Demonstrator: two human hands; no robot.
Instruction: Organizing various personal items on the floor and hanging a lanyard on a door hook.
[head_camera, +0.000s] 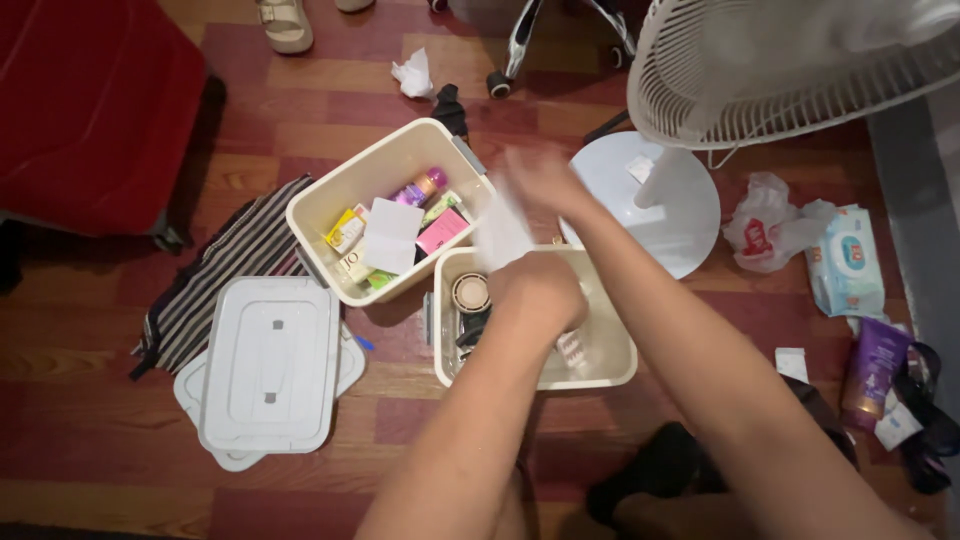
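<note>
My right hand (535, 180), blurred, pinches a white paper (500, 232) above the near bin (610, 375): light, floppy, best held by its edge. Left hand (535, 295) reaches inside; grip unclear.

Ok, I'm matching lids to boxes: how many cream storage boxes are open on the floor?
2. One box sits left, full of small packages; the other box is right of it, under the left hand. More may lie out of view.

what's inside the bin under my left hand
A round brown-rimmed lid and dark items show in the near bin; the left hand covers the rest.
</note>
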